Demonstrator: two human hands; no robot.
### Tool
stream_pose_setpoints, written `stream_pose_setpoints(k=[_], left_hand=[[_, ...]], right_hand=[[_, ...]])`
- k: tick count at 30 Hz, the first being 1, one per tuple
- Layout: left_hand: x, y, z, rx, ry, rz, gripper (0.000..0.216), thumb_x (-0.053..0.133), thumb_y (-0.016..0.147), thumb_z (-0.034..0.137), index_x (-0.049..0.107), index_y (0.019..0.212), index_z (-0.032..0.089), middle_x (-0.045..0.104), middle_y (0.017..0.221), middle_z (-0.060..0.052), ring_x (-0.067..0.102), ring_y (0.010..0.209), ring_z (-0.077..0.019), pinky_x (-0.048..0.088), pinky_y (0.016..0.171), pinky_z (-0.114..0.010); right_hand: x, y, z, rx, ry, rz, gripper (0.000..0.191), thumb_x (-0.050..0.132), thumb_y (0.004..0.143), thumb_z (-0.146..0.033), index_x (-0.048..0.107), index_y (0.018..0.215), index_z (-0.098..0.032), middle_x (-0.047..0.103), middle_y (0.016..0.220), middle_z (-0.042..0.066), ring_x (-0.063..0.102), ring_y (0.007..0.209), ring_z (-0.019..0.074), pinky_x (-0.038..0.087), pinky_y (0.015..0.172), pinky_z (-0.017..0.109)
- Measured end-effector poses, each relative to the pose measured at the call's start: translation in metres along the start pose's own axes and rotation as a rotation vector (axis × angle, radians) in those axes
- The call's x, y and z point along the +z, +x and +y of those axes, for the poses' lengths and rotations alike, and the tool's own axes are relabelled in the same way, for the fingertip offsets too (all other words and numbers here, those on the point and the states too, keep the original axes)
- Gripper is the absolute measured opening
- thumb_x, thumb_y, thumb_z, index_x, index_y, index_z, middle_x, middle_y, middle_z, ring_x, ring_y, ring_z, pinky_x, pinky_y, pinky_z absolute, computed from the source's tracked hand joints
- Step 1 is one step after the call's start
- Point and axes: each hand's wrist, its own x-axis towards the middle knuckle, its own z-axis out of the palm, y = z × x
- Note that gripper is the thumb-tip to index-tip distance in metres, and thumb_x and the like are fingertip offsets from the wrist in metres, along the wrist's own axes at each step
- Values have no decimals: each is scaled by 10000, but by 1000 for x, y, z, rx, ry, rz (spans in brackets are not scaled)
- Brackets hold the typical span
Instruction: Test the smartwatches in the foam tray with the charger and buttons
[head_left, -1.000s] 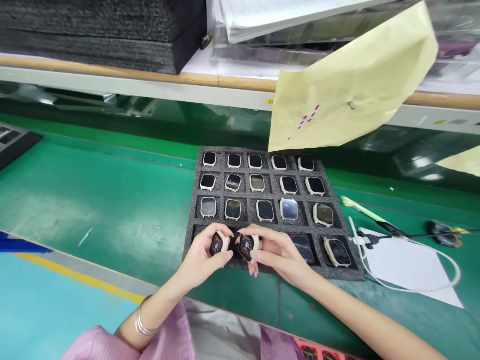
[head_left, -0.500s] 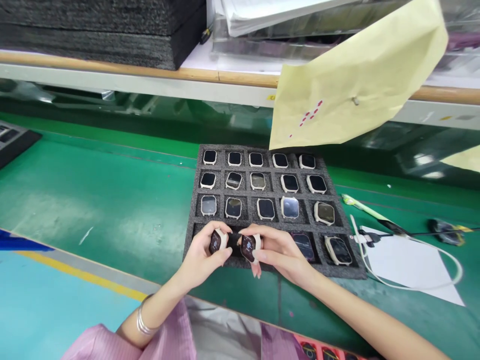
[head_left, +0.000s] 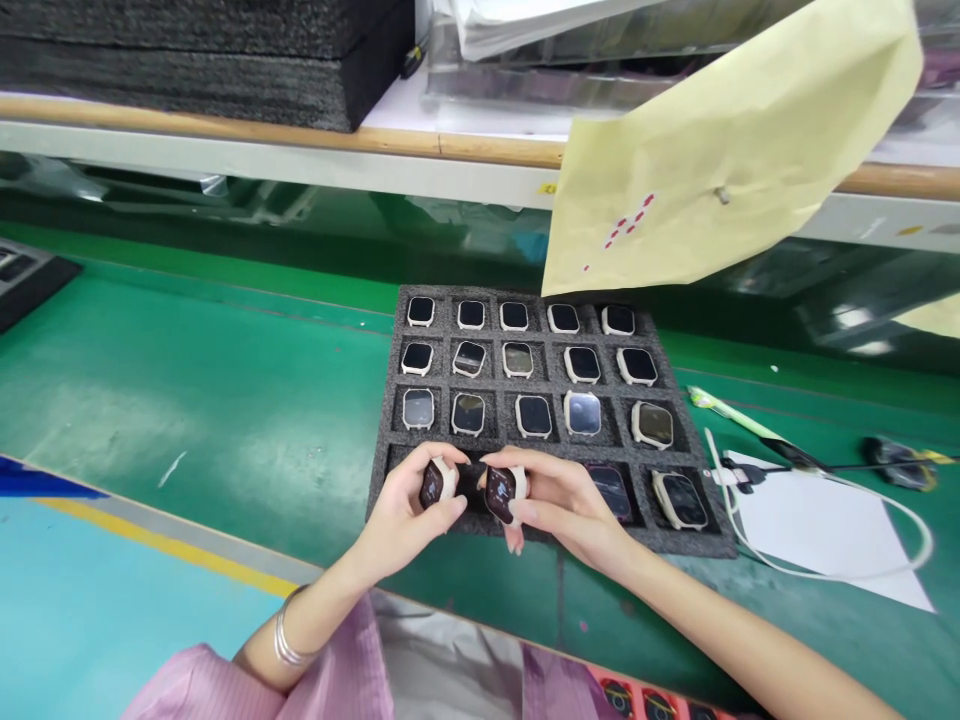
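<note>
A black foam tray (head_left: 384, 452) lies on the green belt, its pockets filled with several cream-cased smartwatch bodies (head_left: 534, 415). My left hand (head_left: 401, 520) pinches one watch body (head_left: 433, 483) over the tray's near left corner, screen tilted toward me. Beside it, my right hand (head_left: 559, 505) grips a second watch body (head_left: 499, 493) the same way. The two watches sit close together, a small gap between them. Both hands hover over the tray's front row, hiding the pockets under them.
A white sheet of paper (head_left: 810, 525) with a looped white cable (head_left: 911, 560) lies right of the tray. A yellow envelope (head_left: 727, 160) hangs from the shelf above. Black foam sheets (head_left: 202, 50) are stacked on the shelf. Another black tray (head_left: 22, 280) sits at far left.
Both hands stay in place holding the watches; the view has shifted slightly, and the watches are tilted a little differently.
</note>
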Motion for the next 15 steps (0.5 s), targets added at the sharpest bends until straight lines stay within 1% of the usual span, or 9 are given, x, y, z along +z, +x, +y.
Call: stream_pose_setpoints(k=[2,6,11,15], left_hand=[[0,0,-1,7,-9,-2,268,647,843,220,535,1087,210,440,741,57,381,502,-56,326,473,-193],[0,-1,-2,7,45,-9,237,655,839,197,544,1048,200,450,745,51,433,564,-72,360,522,-194],[1,1,-3,39,-43,-8,302,656,854,211,523,1125,218,453,771,56,392,492,-42,316,447,-182],[0,0,-3,34,-31,-35,285,648,856,194,537,1118,213,448,757,57,399,507,-44,327,465,-178]], right_hand=[[-1,0,0,3,10,-10,353,726,852,-219,667,1199,-197,649,825,25,683,584,151,564,537,265],[-1,0,0,2,21,-10,341,731,845,-211,687,1184,-203,651,935,46,691,588,153,562,520,262],[0,0,0,-7,30,5,358,726,854,-206,666,1207,-192,673,790,27,689,586,154,564,548,259],[0,0,1,8,42,6,337,729,848,-205,681,1181,-189,671,816,34,692,581,159,566,522,258]])
